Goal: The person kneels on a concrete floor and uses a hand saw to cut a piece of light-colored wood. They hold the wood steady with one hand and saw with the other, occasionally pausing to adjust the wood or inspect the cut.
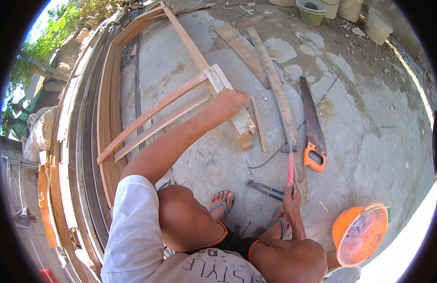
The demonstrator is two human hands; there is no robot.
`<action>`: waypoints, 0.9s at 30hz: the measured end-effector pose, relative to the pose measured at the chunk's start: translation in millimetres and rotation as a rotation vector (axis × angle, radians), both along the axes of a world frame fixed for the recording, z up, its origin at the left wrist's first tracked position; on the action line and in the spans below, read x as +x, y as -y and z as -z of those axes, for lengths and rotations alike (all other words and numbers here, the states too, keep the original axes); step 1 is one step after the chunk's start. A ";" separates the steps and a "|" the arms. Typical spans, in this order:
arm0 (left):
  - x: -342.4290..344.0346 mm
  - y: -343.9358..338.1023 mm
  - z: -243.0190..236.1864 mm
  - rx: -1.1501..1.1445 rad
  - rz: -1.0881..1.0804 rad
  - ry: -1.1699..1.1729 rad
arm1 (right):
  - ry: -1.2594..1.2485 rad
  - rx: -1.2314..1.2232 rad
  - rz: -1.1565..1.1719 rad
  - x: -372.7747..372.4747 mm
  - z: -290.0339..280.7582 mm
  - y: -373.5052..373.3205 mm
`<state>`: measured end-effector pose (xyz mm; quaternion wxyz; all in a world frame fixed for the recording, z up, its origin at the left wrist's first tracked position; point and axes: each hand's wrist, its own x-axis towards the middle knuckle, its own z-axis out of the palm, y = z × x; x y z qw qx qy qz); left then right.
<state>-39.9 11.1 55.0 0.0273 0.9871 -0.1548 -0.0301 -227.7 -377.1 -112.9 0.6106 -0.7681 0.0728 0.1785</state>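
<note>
My left hand (230, 103), fingers curled, is at the pale block (217, 78) on the wooden frame's near corner; whether it grips the wood or something small is hidden. My right hand (291, 196) grips the pink handle of a hammer (290, 167), whose dark head lies over a long weathered board (272, 80). A handsaw (309, 118) with an orange handle lies right of that board. A thin wooden strip (259, 127) lies beside the frame corner. Pincers (266, 191) lie on the concrete between my feet and the hammer.
An orange bucket (345, 240) sits at lower right. The large wooden frame (185, 35) and stacked planks (77, 155) run along the left. A wide board (242, 52) lies ahead; a green bucket (312, 15) and pale containers (378, 29) stand at the back right.
</note>
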 end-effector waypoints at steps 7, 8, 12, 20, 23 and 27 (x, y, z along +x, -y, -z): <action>17.3 5.6 27.1 -0.041 0.041 0.172 | -0.153 0.028 -0.057 -3.2 -1.6 3.7; 31.9 22.8 8.3 -0.182 0.025 0.045 | -0.187 0.014 -0.032 -2.7 1.4 8.9; 57.6 24.8 13.3 -0.282 -0.047 -0.212 | -0.248 -0.009 -0.076 -7.8 5.1 6.3; 80.9 41.8 24.8 -0.127 -0.325 -0.553 | -0.287 -0.065 -0.103 -11.9 12.9 12.0; 80.3 41.9 33.9 -0.059 -0.307 -0.476 | -0.307 -0.037 -0.099 -15.5 24.5 10.2; 83.3 40.0 39.8 -0.026 -0.323 -0.420 | -0.327 -0.038 -0.106 -9.5 19.3 1.7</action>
